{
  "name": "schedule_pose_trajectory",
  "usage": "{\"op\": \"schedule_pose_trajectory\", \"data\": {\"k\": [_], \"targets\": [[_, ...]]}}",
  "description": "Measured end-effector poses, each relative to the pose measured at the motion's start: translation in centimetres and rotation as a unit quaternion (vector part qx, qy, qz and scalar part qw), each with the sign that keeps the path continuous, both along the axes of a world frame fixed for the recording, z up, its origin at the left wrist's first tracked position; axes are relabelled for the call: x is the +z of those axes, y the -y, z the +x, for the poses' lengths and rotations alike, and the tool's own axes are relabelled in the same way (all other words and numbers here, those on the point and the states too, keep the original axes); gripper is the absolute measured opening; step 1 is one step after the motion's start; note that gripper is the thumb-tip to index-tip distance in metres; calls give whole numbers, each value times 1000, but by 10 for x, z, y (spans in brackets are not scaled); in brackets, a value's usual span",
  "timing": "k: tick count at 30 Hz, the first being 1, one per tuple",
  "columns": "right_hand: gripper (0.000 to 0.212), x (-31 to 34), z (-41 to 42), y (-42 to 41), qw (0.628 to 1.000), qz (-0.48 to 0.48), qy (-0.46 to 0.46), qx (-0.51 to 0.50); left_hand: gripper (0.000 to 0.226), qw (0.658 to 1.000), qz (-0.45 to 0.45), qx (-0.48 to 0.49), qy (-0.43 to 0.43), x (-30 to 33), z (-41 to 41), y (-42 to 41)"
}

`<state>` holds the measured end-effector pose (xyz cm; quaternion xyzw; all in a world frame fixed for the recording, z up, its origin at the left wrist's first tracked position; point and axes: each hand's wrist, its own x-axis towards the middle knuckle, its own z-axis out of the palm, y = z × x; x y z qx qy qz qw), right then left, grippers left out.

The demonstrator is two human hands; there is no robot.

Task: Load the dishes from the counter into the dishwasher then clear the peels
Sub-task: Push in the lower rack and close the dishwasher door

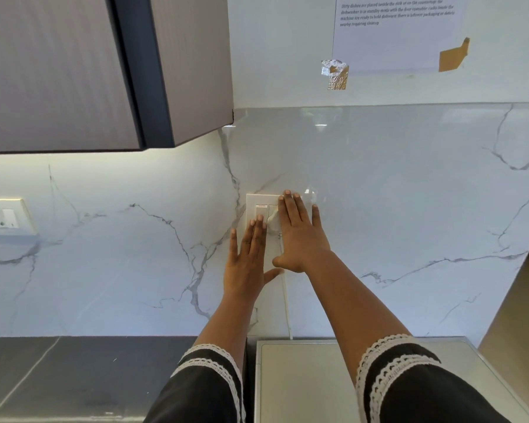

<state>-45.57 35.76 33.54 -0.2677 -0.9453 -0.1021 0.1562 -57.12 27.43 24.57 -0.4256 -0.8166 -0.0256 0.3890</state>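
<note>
A white marble backsplash point(379, 209) with grey veins fills most of the wall in front of the person. Up at the left hangs a grey-brown wall cabinet point(74, 71) with a dark edge. Low down, a dark counter point(58, 370) runs along the left, and beside it on the right sits the pale grey top of an appliance point(306, 383), which may be the dishwasher, though I cannot tell for sure. It lies directly beneath both forearms, well below the hands. No dishes or peels show from here.

A printed paper sheet point(400, 35) is taped to the wall at the upper right. A second wall socket point(3, 219) sits far left.

Both hands reach up to a white switch plate point(261, 209) on the backsplash. The left hand point(248, 261) lies flat, fingers straight, its fingertips on the lower part of the switch, holding nothing. The right hand point(300, 236) is also spread flat, covering the plate's right side and a white plug point(273, 222), gripping nothing. A white cord point(286, 300) drops from the plug behind the appliance.
</note>
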Motion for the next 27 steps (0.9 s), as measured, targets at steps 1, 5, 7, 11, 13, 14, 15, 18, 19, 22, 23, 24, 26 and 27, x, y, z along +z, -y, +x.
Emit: {"op": "schedule_pose_trajectory", "data": {"k": [1, 5, 7, 11, 13, 14, 15, 18, 19, 22, 23, 24, 26, 27], "targets": [[121, -1, 3, 0, 1000, -7, -9, 8, 108, 1000, 3, -7, 1, 0, 3, 4], [99, -19, 19, 1, 998, -9, -60, 14, 101, 1000, 13, -26, 6, 4, 12, 19], [90, -35, 27, 4, 996, -5, -94, 5, 98, 1000, 12, -22, 9, 7, 16, 26], [85, -62, 45, 12, 991, 20, -135, -15, 94, 999, 26, -19, 18, 12, 27, 43], [85, -68, 54, 17, 989, 37, -140, -17, 95, 999, 38, -15, 28, 14, 34, 51], [86, -70, 60, 19, 989, 41, -143, -16, 96, 999, 42, -13, 31, 16, 39, 56], [86, -71, 65, 22, 988, 42, -146, -15, 96, 998, 42, -12, 33, 17, 43, 59], [84, -74, 79, 31, 989, 39, -144, -15, 97, 999, 35, -1, 29, 18, 58, 70], [84, -76, 85, 34, 989, 38, -142, -16, 97, 999, 34, 1, 29, 18, 63, 75], [83, -80, 100, 42, 990, 35, -137, -17, 97, 999, 30, -1, 35, 16, 78, 86], [83, -82, 104, 45, 990, 35, -133, -17, 97, 999, 28, -6, 38, 14, 83, 88], [83, -84, 109, 49, 991, 36, -129, -15, 97, 999, 27, -10, 42, 13, 89, 92], [84, -87, 119, 55, 992, 36, -121, -8, 97, 998, 20, -15, 50, 9, 100, 98], [84, -89, 123, 59, 992, 36, -118, -4, 97, 998, 17, -15, 53, 6, 105, 101]]}}
